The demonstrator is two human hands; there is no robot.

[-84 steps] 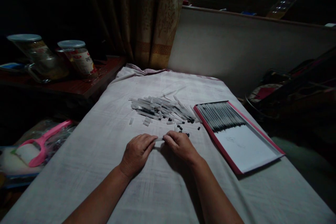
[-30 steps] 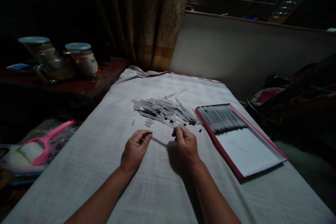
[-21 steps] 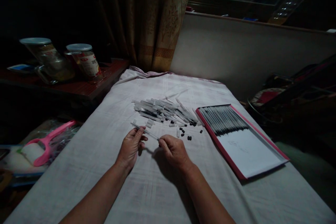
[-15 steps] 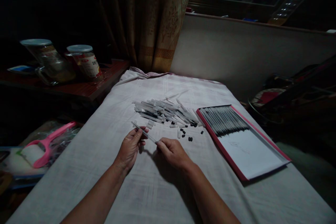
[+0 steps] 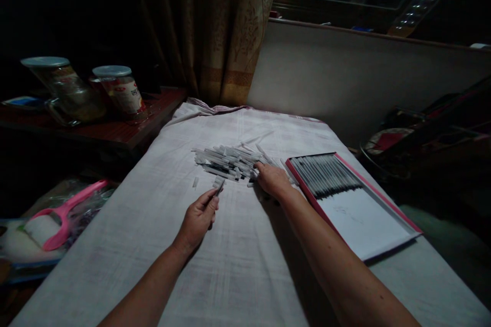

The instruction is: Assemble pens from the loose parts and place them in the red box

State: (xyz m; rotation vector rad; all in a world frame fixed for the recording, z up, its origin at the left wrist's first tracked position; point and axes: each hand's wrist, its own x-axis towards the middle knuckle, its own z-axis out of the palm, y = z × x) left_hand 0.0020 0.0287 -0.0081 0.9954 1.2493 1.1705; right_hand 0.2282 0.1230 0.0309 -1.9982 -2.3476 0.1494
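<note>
My left hand (image 5: pixel 199 217) is closed around a slim pen (image 5: pixel 220 187), whose upper end sticks out past the thumb. The rest of that pen is hidden by the fingers. At the right side of a heap of clear pen parts (image 5: pixel 226 158), my right hand (image 5: pixel 273 179) reaches down with its fingers together; what they pinch, if anything, cannot be made out. Small clear caps (image 5: pixel 218 182) lie just beyond the left hand. To the right of the heap is a shallow red-edged box (image 5: pixel 383 230), with a row of pens (image 5: pixel 326 176) along its far part.
A pale checked cloth (image 5: pixel 230 276) covers the table. On a side table at left stand a lidded jar (image 5: pixel 128 94) and a glass jug (image 5: pixel 76 107). A pink-handled roller (image 5: pixel 63 214) lies low at the left, beside the cloth. Behind are a curtain (image 5: pixel 230 25) and a wall.
My right hand has left the pen and moved forward and right to the heap, covering the black plugs there. The left hand keeps the pen, now turned more upright and to the right.
</note>
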